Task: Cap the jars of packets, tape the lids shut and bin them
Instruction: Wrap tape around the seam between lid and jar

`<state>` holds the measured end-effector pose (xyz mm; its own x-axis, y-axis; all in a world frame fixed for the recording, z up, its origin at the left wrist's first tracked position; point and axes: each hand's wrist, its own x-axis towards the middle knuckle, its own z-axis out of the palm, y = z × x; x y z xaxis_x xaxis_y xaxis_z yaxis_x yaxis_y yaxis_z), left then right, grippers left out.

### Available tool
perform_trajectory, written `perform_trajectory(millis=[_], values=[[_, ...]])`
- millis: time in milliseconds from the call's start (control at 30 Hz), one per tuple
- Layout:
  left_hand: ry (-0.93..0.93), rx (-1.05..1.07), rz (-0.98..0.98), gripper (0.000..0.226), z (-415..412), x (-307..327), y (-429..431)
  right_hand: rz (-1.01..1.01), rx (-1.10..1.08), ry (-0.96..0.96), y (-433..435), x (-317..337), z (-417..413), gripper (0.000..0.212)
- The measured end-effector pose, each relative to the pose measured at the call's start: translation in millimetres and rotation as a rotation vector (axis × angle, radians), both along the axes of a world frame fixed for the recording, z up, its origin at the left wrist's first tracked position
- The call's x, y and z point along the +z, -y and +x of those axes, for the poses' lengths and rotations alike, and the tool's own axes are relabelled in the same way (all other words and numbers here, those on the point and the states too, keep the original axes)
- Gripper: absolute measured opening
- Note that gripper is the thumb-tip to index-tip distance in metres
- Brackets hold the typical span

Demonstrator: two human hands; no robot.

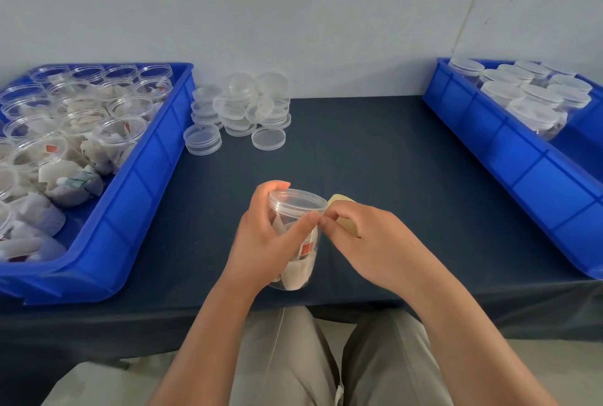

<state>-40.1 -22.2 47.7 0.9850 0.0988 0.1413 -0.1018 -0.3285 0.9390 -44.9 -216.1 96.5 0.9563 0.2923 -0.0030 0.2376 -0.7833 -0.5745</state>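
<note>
My left hand [261, 242] grips a clear plastic jar [301, 262] of white packets near the table's front edge; a clear lid [297, 200] sits on it. My right hand [362, 239] holds a yellowish roll of tape [346, 221] against the jar's right side, just under the lid, its fingertips meeting my left thumb there. A blue bin [137, 203] at the left holds several open jars of packets [120, 134]. Another blue bin [509, 151] at the right holds several capped jars [535, 115].
A pile of loose clear lids [241, 111] lies on the dark blue tablecloth [375, 151] at the back, right of the left bin. A pale wall stands behind the table. My knees show below the front edge.
</note>
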Motion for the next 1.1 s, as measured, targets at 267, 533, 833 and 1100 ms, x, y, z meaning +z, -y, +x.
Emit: perform_trajectory(millis=[267, 533, 833, 1100], values=[[-0.097, -0.051, -0.12, 0.063, -2, 3, -10, 0.017, 0.069, -0.137, 16, 0, 2, 0.035], [-0.308, -0.12, -0.416, 0.073, -12, 17, -21, 0.026, 0.199, -0.16, 40, 28, -2, 0.031], [-0.381, -0.367, -0.784, 0.09, -25, 26, -22, 0.079, 0.17, -0.29, 37, 28, 11, 0.06], [-0.38, -0.487, -1.041, 0.074, -30, 22, -13, 0.155, 0.203, -0.351, 32, 24, 9, 0.063]])
